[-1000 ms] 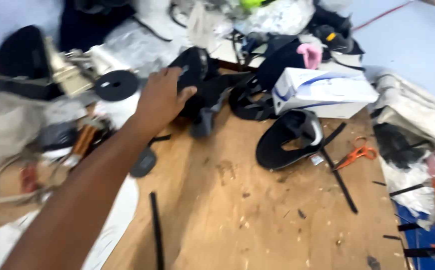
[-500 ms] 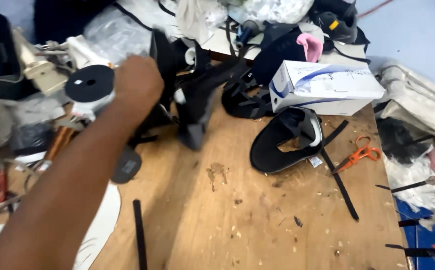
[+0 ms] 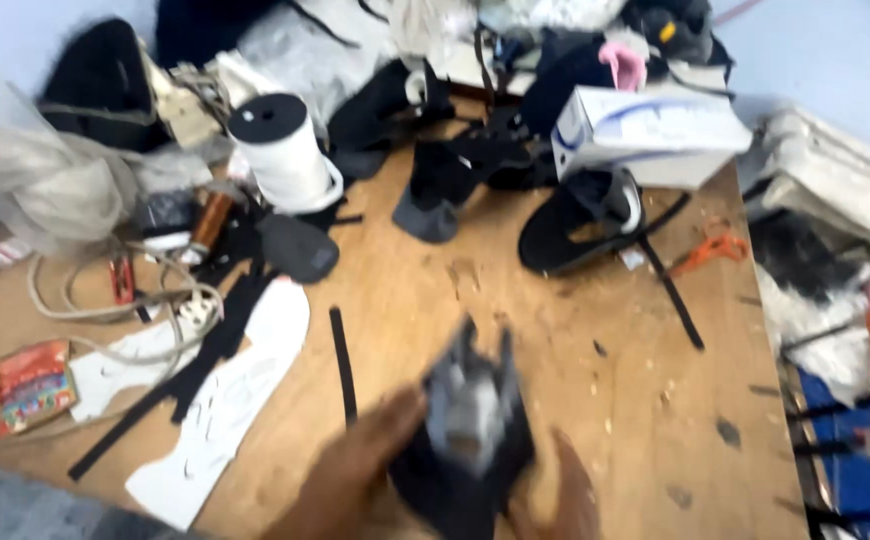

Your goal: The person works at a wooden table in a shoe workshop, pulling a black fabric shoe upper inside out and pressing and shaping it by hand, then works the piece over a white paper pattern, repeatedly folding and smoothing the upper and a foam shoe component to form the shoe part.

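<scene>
At about nine o'clock a small red and orange packet [image 3: 32, 385] lies on the wooden desk [image 3: 555, 370], ringed by a loop of pale cord [image 3: 75, 305]. Just right of it are flat white cut-out shapes [image 3: 230, 400], crossed by a long black strip [image 3: 170, 385]. Toward eleven o'clock a white spool with a black top [image 3: 280, 150] stands upright, a crumpled clear plastic bag [image 3: 40, 185] to its left. A short black strip [image 3: 343, 365] lies near the middle of the desk.

At six o'clock, low in the view, both hands meet around a dark, grey and black shoe piece [image 3: 470, 430]. The left hand [image 3: 360, 475] is closed on its left side, fingers wrapped against it. The right hand [image 3: 565, 500] touches its lower right edge, though motion blur keeps me from telling how firmly it grips. The piece is blurred; it sits just above the desk's near edge, between the two hands.

Around twelve o'clock dark shoe parts [image 3: 445, 180] are heaped together. Toward one o'clock a white cardboard box [image 3: 655, 130] rests beside a black sandal sole [image 3: 580, 225]. A thin black strap [image 3: 670, 290] runs down from it, and orange-handled scissors [image 3: 710, 250] lie at two o'clock. Pale folded cloth [image 3: 835, 180] is piled past the right edge of the desk at three o'clock.
</scene>
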